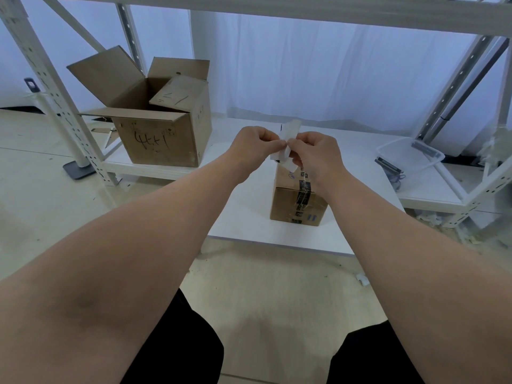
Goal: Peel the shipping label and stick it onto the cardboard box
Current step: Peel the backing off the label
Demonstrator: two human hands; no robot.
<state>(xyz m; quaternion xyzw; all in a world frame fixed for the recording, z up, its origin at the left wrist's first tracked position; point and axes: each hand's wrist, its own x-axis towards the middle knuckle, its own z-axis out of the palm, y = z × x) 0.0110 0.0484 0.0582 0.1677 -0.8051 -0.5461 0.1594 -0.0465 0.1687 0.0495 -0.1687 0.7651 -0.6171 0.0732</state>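
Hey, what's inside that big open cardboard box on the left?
Inside the big open box only a folded-in flap with pen marks and the brown inner walls show. Its front wall and flaps hide the bottom, so I cannot tell what it holds.

I see bare white board (243, 206) left of the small cardboard box (297, 205), free to reach across. The open carton (155, 126) blocks the far left; a clear plastic tub (410, 155) crowds the right.

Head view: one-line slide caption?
Both hands, left hand and right hand, pinch a white shipping label above the small taped brown cardboard box.
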